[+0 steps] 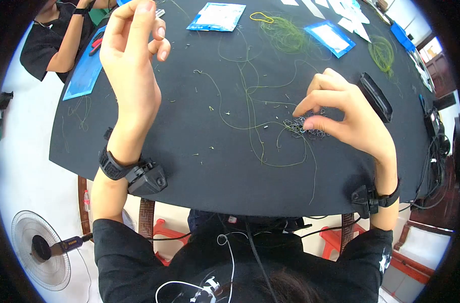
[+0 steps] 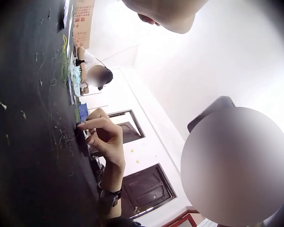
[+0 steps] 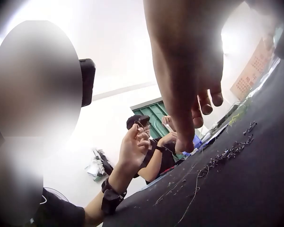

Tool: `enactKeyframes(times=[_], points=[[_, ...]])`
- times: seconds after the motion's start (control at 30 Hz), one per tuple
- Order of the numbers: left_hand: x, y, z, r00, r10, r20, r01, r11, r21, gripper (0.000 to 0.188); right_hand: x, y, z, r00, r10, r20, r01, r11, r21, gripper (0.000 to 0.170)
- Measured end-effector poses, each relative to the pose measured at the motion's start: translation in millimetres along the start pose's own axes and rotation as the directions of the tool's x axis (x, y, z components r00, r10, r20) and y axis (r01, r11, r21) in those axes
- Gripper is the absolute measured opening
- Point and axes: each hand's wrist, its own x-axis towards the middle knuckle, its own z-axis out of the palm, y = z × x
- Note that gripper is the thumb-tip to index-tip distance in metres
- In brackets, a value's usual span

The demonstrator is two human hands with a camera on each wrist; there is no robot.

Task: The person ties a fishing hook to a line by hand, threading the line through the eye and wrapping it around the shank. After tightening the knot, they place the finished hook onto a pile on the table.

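My right hand [image 1: 348, 111] is low over a tangled pile of small dark metal hooks [image 1: 318, 132], its fingers bent and the thumb apart from them. In the right wrist view the pile [image 3: 229, 153] lies below the fingertips. My left hand [image 1: 134, 55] is raised above the table's left part, index finger and thumb close together, other fingers bent; whether something thin is between the tips is unclear. Thin green line [image 1: 250, 108] runs in loose loops across the table to the pile.
Coils of green line [image 1: 285, 35], a yellow loop [image 1: 261, 18] and blue-white packets [image 1: 217, 16] lie at the back. A black case [image 1: 375, 97] is right of my right hand. Small clippings dot the table. Another person [image 1: 63, 45] sits at the left.
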Motion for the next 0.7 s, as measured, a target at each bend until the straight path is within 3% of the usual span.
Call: enactKeyframes(times=[0.17,0.33,0.47,0.53,0.6,0.7], points=[[0.1,-3.1,0.5,0.999,-0.027,0.017,0.028,0.999,-0.02,0.018,-0.7,-3.7,3.8,0.996,0.012,0.093,-0.005,0.997,-0.073,0.022],[-2.4,-0.5,5.1,0.996,-0.092,0.017,0.091,0.995,0.03,0.017,-1.3,2.7,15.8,0.999,0.015,0.032,-0.014,0.999,-0.042,0.02],[-3.1,0.7,9.2,0.978,-0.164,0.126,0.155,0.985,0.076,0.014,0.6,8.6,18.5,1.0,0.006,-0.01,-0.006,0.998,-0.061,0.014],[-4.4,3.0,12.1,0.94,-0.294,0.175,0.264,0.948,0.176,0.013,0.4,11.3,20.1,0.999,-0.003,-0.04,0.001,0.998,-0.056,0.013],[-7.8,1.9,16.1,0.931,-0.297,0.213,0.252,0.944,0.214,0.013,1.4,10.7,19.4,0.997,-0.015,-0.072,0.011,0.998,-0.054,0.013],[-12.0,5.4,20.9,0.825,-0.326,0.462,0.198,0.932,0.303,0.011,6.0,-0.4,11.4,0.997,0.045,-0.064,-0.042,0.998,0.047,0.009]])
